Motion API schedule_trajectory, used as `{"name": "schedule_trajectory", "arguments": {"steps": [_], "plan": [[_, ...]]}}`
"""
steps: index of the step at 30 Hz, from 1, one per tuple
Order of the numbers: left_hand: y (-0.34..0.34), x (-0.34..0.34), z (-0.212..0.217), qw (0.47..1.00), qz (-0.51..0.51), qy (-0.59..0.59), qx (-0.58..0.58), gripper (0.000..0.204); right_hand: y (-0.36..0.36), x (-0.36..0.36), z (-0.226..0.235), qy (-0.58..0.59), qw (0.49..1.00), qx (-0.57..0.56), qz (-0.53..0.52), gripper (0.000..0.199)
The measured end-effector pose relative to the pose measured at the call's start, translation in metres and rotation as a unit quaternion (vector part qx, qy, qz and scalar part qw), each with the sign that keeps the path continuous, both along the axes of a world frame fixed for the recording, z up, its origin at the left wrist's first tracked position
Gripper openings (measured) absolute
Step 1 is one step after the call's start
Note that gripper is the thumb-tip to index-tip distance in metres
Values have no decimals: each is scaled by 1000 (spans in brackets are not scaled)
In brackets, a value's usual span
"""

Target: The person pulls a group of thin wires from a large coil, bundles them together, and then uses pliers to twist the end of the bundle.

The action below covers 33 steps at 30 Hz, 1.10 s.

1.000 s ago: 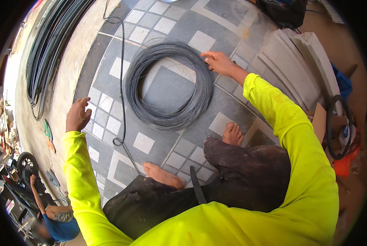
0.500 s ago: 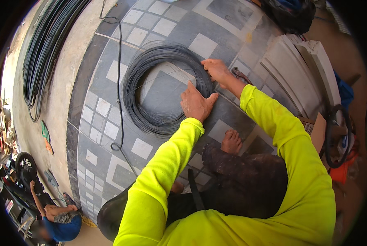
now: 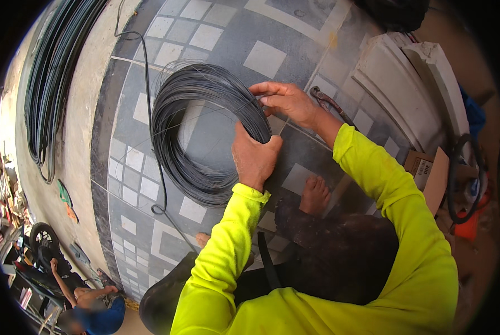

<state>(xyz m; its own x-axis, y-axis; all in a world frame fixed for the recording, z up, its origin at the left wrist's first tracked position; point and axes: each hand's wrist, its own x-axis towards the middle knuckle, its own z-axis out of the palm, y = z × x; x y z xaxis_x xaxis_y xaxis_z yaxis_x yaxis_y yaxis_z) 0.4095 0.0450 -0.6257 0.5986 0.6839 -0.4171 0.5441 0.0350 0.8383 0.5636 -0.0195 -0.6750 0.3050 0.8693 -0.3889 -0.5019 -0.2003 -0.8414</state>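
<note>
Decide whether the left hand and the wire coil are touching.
Touching: the head view shows the left hand clasping the right side of the wire coil, thumb outside.

Daylight, bright and diffuse, strongest at the left, where the far edge washes out to white beyond the concrete strip (image 3: 88, 100); right margin dimmer and brownish, soft shadow inside the wire coil (image 3: 205, 78). Sleeves (image 3: 412, 178) glaringly vivid, trousers (image 3: 339, 257) sunk to near-black with little detail. Fisheye curvature bends the tiled floor (image 3: 294, 50), black vignette rings the corners, and a blurred patch covers the head of the person (image 3: 102, 318) at lower left.
</note>
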Motion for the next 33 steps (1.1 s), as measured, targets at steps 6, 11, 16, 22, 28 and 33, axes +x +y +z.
{"name": "schedule_trajectory", "arguments": {"steps": [6, 11, 16, 22, 28, 33], "plan": [[21, -21, 29, 995, -6, -71, -68, 46, 18, -9, 0, -112, 988, 90, 56, 29], [41, -38, 63, 985, 23, -103, -140, 46, 39, -32, 20, -207, 969, 124, 44, 27], [61, -58, 92, 967, 47, -143, -203, 58, 61, -45, 55, -310, 937, 149, 66, 27], [74, -73, 96, 955, 47, -208, -207, 66, 84, -61, 54, -323, 923, 207, 21, 25], [77, -84, 98, 957, 54, -190, -211, 64, 91, -61, 65, -404, 871, 270, -75, 12], [66, -66, 100, 973, 53, -152, -168, 59, 75, -28, 100, -354, 886, 296, -39, 6]]}}
